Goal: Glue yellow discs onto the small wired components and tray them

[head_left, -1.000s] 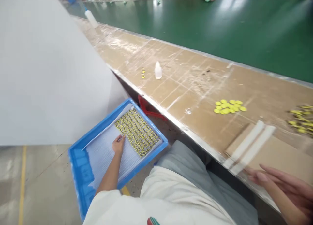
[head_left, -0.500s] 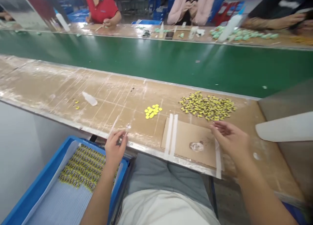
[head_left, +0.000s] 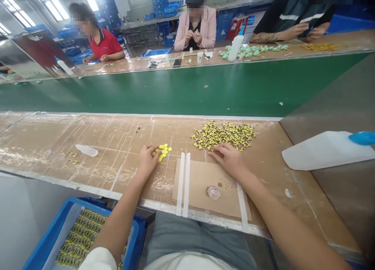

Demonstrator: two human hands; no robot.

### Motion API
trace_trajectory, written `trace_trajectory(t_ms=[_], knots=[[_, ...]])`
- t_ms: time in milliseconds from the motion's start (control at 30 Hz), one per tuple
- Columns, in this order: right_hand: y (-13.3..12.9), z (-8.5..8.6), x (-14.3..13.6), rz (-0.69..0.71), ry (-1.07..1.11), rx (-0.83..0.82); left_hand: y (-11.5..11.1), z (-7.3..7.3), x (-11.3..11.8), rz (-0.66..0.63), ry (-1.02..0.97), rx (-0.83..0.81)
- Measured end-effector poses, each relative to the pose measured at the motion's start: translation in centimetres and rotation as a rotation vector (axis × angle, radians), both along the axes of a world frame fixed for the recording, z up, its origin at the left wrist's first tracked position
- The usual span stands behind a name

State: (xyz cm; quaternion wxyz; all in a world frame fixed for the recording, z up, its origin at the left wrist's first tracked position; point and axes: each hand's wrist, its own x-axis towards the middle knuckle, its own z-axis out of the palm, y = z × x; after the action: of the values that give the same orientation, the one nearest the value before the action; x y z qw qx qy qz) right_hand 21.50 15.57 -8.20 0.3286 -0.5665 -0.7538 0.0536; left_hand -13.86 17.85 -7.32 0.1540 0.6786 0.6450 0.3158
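Note:
My left hand (head_left: 149, 160) is at the left edge of a small group of flat yellow discs (head_left: 164, 152), its thumb and fingers apart around the nearest ones. My right hand (head_left: 230, 158) reaches the near edge of a heap of small yellow-and-black pieces (head_left: 224, 134). Its thumb and forefinger are apart at the closest pieces; the other fingers are partly hidden. Between my forearms lies a cardboard sheet (head_left: 200, 182) held with white tape strips. On it sits a small clear round dish (head_left: 213, 192).
A blue tray (head_left: 66, 205) with rows of yellow-and-black pieces stands below the table edge on the left. A small clear bottle (head_left: 87, 150) lies on the table. At right, a white bottle with a blue cap (head_left: 325, 151) leans in. Co-workers sit beyond the green belt (head_left: 175, 90).
My left hand has moved from the table's front edge forward to the yellow discs. My right hand has reached to the heap's near edge. The head view has tilted up.

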Motion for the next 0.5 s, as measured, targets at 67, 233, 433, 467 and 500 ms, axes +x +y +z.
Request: trace_trajectory(t_ms=[67,233,433,467,500], knots=[[0.0,0.2,0.1,0.001,-0.032,-0.037,0.0,0.2,-0.1,0.007,-0.032,-0.043],[-0.2,1.3,1.2,0.004,-0.150,-0.043,0.5,0.4,-0.1,0.046,-0.169,-0.136],[0.0,1.0,2.0,0.040,0.068,-0.108,1.2,1.4,0.5,0.070,-0.408,-0.232],[0.0,1.0,1.9,0.037,0.173,-0.128,1.1,1.7,0.6,0.083,-0.443,-0.228],[0.0,1.0,1.9,0.021,0.260,-0.141,1.0,2.1,0.7,0.100,-0.482,-0.212]])
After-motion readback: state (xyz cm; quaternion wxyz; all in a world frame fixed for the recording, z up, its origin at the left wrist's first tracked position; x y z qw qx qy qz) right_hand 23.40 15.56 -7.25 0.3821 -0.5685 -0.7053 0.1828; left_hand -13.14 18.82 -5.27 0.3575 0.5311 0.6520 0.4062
